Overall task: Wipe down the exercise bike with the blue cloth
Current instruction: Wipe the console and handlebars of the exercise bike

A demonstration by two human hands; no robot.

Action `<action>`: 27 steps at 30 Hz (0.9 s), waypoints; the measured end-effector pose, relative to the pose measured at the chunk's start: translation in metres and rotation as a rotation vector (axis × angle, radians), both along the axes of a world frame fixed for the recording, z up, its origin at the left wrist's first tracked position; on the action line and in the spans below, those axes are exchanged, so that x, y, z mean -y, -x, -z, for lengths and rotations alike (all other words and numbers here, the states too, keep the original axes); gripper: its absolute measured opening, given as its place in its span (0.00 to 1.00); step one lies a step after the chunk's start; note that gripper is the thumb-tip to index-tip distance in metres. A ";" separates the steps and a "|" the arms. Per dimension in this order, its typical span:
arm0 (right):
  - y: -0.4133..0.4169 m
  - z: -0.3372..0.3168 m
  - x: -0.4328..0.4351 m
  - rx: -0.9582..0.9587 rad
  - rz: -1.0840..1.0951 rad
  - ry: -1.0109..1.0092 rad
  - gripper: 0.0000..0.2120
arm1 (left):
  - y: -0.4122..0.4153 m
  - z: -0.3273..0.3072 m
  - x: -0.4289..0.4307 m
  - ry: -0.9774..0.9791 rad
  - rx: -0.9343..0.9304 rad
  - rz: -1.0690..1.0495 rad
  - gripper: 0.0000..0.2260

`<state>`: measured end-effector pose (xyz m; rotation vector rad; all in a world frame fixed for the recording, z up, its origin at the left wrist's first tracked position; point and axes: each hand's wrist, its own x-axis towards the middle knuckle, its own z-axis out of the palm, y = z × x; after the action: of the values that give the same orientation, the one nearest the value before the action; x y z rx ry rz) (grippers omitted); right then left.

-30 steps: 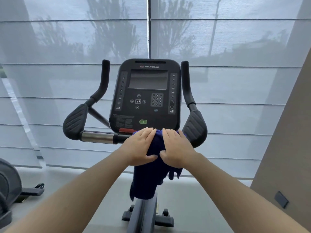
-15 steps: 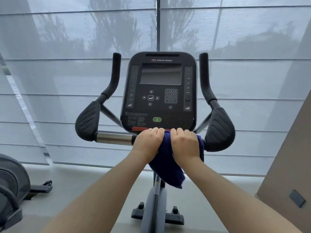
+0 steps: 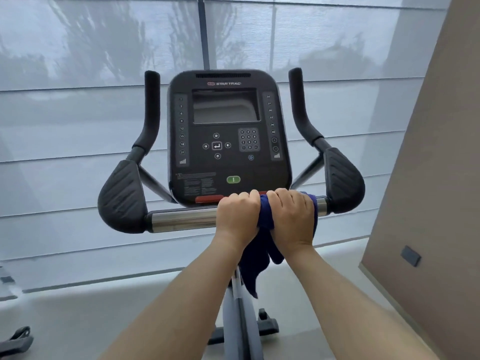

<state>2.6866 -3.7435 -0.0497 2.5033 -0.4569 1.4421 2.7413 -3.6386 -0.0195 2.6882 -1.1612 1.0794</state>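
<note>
- The step in hand looks like the wiping of the chrome crossbar (image 3: 181, 220) of the exercise bike (image 3: 240, 315), on the stretch just under the console (image 3: 226, 107).
- The blue cloth (image 3: 265, 214) lies draped over that bar, its loose end hanging free below.
- The left hand (image 3: 237, 216) and right hand (image 3: 292, 216) sit side by side, fingers curled over the bar, both clamping the cloth round it (thumbs hidden underneath).
- The next move probably calls for sliding the wrapped cloth leftward along the bare chrome, with the grip kept firm.

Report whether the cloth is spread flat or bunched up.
Bunched. The cloth is wrapped over the bar, gripped by the left hand and right hand, its loose end hanging crumpled below.
</note>
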 end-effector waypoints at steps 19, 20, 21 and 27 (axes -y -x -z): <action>0.000 -0.010 0.016 -0.081 -0.116 0.100 0.08 | -0.014 -0.006 0.008 -0.042 -0.212 0.060 0.09; 0.000 -0.009 0.016 -0.079 -0.116 0.104 0.08 | -0.014 -0.006 0.008 -0.045 -0.202 0.056 0.09; -0.001 -0.009 0.016 -0.075 -0.111 0.107 0.07 | -0.015 -0.005 0.008 -0.042 -0.193 0.052 0.09; 0.004 -0.009 0.008 -0.107 0.003 0.081 0.07 | -0.007 -0.002 0.006 -0.018 -0.192 -0.002 0.11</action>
<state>2.6829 -3.7517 -0.0406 2.4982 -0.3753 1.2913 2.7481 -3.6447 -0.0170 2.7332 -1.1408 0.7923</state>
